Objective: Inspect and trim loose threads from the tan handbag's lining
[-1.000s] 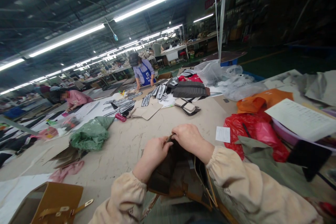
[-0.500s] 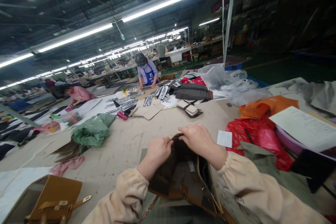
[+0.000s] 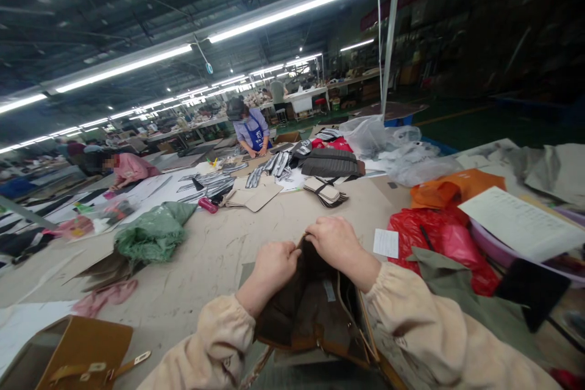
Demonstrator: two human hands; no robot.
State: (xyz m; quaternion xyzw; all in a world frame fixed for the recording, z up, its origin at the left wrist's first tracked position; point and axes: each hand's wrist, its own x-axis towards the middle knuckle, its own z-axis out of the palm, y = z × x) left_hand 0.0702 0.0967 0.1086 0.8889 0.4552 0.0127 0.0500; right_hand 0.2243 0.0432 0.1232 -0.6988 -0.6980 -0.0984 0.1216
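The left hand [image 3: 272, 271] and right hand [image 3: 337, 247] pinch the far rim of a brown, open-topped, seemingly leather bag [image 3: 283, 317]; uneven pulling could crease it.

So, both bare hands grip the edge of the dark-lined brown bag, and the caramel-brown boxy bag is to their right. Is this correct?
The side is wrong: the head view shows the caramel-brown boxy bag to the left of the left hand and right hand, which do grip the dark-lined brown bag's edge.
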